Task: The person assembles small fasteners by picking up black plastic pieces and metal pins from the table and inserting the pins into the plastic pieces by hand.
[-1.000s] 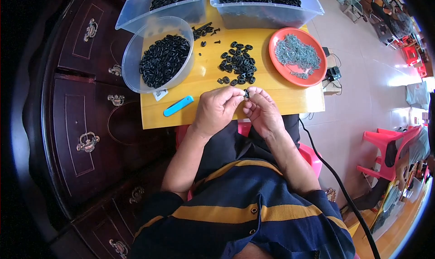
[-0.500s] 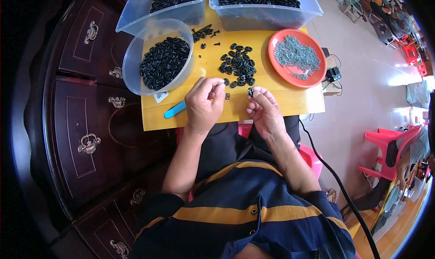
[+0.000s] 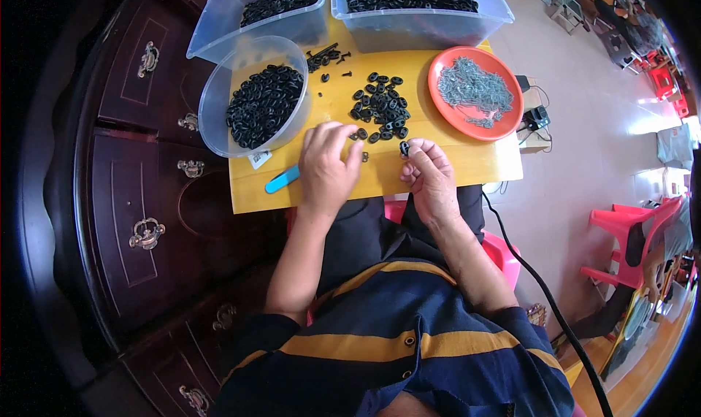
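Note:
My right hand (image 3: 433, 172) pinches a small black oval two-holed piece (image 3: 404, 148) between thumb and fingertips, over the near part of the yellow table. My left hand (image 3: 328, 161) is open, thumb and fingers apart, with its fingertips by a black oval piece (image 3: 362, 134) at the near edge of a loose pile of such black pieces (image 3: 383, 103). A small dark flat piece (image 3: 365, 156) lies on the table between my hands. A light-blue flat strip (image 3: 282, 180) sticks out from under my left hand, its other end hidden.
A round clear tub (image 3: 301, 117) of black pieces stands left. Two clear bins (image 3: 255, 43) (image 3: 423, 33) of black parts stand at the back. An orange plate (image 3: 488, 134) of thin metal pins sits right. Black screws (image 3: 325, 55) lie behind the pile.
My left thumb and fingers have parted, leaving an oval piece beside the pile that was at their tips before. My right hand keeps its pinch, almost still.

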Available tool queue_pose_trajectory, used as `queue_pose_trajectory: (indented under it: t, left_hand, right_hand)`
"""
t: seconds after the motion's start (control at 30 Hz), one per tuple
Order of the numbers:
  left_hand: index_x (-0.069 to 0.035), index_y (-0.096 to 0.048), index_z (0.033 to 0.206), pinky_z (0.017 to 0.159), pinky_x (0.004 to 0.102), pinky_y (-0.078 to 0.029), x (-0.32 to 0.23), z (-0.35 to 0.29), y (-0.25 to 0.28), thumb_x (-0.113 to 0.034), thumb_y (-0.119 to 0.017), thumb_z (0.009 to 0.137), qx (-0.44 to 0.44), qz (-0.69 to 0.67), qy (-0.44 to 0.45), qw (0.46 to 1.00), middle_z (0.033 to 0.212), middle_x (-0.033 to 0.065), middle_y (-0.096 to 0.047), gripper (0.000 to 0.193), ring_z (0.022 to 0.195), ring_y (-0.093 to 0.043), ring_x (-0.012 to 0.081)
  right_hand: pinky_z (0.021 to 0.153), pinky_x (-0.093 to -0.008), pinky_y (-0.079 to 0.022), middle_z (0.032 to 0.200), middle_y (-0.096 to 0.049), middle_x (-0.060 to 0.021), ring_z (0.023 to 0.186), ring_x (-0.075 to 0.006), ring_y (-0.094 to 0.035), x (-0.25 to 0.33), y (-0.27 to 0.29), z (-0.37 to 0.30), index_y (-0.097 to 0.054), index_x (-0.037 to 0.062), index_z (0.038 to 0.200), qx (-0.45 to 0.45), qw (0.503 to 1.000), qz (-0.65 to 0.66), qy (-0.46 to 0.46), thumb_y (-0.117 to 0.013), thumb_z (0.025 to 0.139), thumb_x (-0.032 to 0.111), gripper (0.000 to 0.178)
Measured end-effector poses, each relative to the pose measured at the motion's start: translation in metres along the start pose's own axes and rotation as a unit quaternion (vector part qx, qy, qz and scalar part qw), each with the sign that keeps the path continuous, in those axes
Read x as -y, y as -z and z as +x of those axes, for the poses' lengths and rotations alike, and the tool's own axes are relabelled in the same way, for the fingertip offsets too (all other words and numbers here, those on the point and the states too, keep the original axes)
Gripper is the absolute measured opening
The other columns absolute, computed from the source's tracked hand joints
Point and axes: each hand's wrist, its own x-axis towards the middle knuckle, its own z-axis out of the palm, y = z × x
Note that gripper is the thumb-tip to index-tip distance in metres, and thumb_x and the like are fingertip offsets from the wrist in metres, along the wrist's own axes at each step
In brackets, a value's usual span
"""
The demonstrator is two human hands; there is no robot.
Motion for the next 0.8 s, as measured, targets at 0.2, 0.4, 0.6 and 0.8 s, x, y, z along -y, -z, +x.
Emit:
queue_pose_trajectory:
  t: [0.2, 0.4, 0.6, 0.8]
  left_hand:
    - [-0.004, -0.058, 0.122, 0.077, 0.0380, -0.052, -0.043, -0.012, -0.006, 0.001, -0.073, 0.075, 0.065, -0.258, 0.072, 0.961, 0.091, 0.0108, -0.062, 0.050, 0.083, -0.062, 0.0272]
    - [-0.002, -0.053, 0.127, 0.075, 0.0358, -0.053, -0.040, -0.018, -0.010, 0.001, -0.072, 0.077, 0.036, -0.267, 0.087, 0.959, 0.091, 0.0107, -0.063, 0.054, 0.081, -0.063, 0.0241]
    - [-0.001, -0.052, 0.126, 0.073, 0.0324, -0.052, -0.039, -0.019, -0.017, 0.003, -0.070, 0.080, 0.017, -0.321, 0.111, 0.940, 0.086, 0.0097, -0.064, 0.050, 0.076, -0.063, 0.0207]
    - [0.001, -0.050, 0.127, 0.075, 0.0264, -0.049, -0.040, -0.020, -0.015, 0.008, -0.068, 0.082, 0.035, -0.322, 0.129, 0.937, 0.081, 0.0062, -0.064, 0.049, 0.076, -0.061, 0.0122]
  right_hand:
    - [0.067, -0.0207, -0.046, 0.093, -0.062, 0.0019, 0.074, -0.0054, -0.054, -0.004, -0.004, -0.003, -0.062, 0.0072, 0.107, -0.003, 1.000, 0.007, 0.017, -0.063, 0.098, 0.013, 0.011]
    - [0.068, -0.0202, -0.046, 0.092, -0.061, 0.0021, 0.074, -0.0051, -0.053, -0.006, -0.011, -0.007, -0.062, 0.0060, 0.107, 0.003, 0.999, -0.013, 0.035, -0.062, 0.098, 0.011, 0.011]
    - [0.068, -0.0220, -0.046, 0.091, -0.060, 0.0019, 0.074, -0.0064, -0.053, -0.011, -0.015, -0.008, -0.062, 0.0047, 0.106, -0.004, 0.993, -0.067, 0.093, -0.062, 0.098, 0.009, 0.010]
    - [0.069, -0.0225, -0.046, 0.090, -0.061, 0.0006, 0.075, -0.0075, -0.054, -0.013, -0.017, -0.010, -0.063, 0.0030, 0.105, 0.000, 0.989, -0.086, 0.122, -0.062, 0.097, 0.006, 0.009]
